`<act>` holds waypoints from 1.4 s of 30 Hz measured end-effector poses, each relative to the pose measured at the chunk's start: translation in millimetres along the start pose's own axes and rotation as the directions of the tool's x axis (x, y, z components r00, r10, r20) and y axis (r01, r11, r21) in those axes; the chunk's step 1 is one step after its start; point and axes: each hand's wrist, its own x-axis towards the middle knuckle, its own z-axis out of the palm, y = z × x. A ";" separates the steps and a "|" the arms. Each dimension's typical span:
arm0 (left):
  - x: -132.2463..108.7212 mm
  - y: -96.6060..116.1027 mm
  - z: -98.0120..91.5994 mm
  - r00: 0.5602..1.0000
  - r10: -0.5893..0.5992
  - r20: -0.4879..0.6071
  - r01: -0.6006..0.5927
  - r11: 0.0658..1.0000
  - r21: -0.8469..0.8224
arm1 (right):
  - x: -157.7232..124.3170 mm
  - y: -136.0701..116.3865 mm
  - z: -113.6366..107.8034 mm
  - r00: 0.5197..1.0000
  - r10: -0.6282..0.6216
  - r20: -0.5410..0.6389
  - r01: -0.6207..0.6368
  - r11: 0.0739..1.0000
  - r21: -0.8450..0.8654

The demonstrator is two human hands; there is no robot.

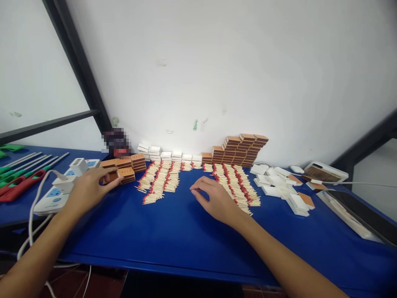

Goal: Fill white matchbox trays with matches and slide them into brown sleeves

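My left hand [89,188] reaches to the left part of the blue table [173,236], its fingers closed around a brown matchbox at the edge of a small pile of brown matchboxes [128,165]. My right hand [214,198] rests on the table with curled, slightly spread fingers and holds nothing. It lies between two spreads of red-tipped matches, one on the left [161,180] and one on the right [237,184].
A tall stack of brown matchboxes [240,150] stands against the wall. White inner trays [169,155] line the back, and more lie loose at right [281,184]. A white power strip with cable [58,188] lies at left, red and green tools [18,178] beyond it.
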 end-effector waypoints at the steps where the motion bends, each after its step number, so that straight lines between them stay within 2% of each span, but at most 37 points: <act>1: -0.9 0.2 1.3 1.000 0.009 -0.002 -0.009 1.000 0.024 | 0.0 0.6 0.2 1.000 -0.003 0.000 0.003 1.000 0.000; 5: -6.0 0.8 7.9 0.999 0.038 -0.028 -0.036 0.997 0.075 | 0.2 2.3 1.2 1.000 -0.002 -0.003 0.002 1.000 0.010; 11: -2.2 -0.6 16.1 0.986 0.161 -0.035 -0.158 0.986 0.059 | -0.4 1.3 1.1 1.000 -0.013 -0.003 0.013 1.000 0.015; 13: 4.0 -1.1 16.8 0.978 0.208 -0.008 -0.207 0.976 0.061 | -0.8 0.1 1.0 1.000 -0.009 0.003 0.009 1.000 0.020; 18: 20.7 10.3 12.2 0.923 0.351 0.156 -0.371 0.920 0.124 | -1.1 -2.1 0.9 1.000 -0.009 0.021 0.009 0.999 0.033; 23: 26.4 19.0 6.3 0.916 0.342 0.210 -0.383 0.901 0.203 | 0.1 -2.2 -0.5 1.000 -0.016 0.010 0.015 0.999 0.036; 29: 18.6 -1.1 8.2 0.934 0.334 0.129 -0.353 0.917 0.186 | -0.7 -0.1 -1.7 1.000 -0.029 0.012 0.029 0.999 0.031; 32: 15.3 -4.4 11.5 0.938 0.328 0.110 -0.342 0.926 0.162 | -1.6 0.7 -1.7 0.999 -0.041 0.014 0.040 0.999 0.030; 37: 14.1 9.2 14.3 0.933 0.329 0.147 -0.350 0.924 0.151 | -1.5 -0.8 -3.0 0.999 -0.040 0.020 0.039 0.998 0.039; 40: 11.5 22.4 10.4 0.950 0.248 0.189 -0.290 0.926 0.241 | -1.4 -2.1 -3.6 0.999 -0.037 0.021 0.036 0.999 0.038; 42: 8.9 30.3 6.6 0.949 0.213 0.233 -0.284 0.896 0.341 | -1.5 -2.8 -3.8 0.999 -0.035 0.023 0.034 0.999 0.035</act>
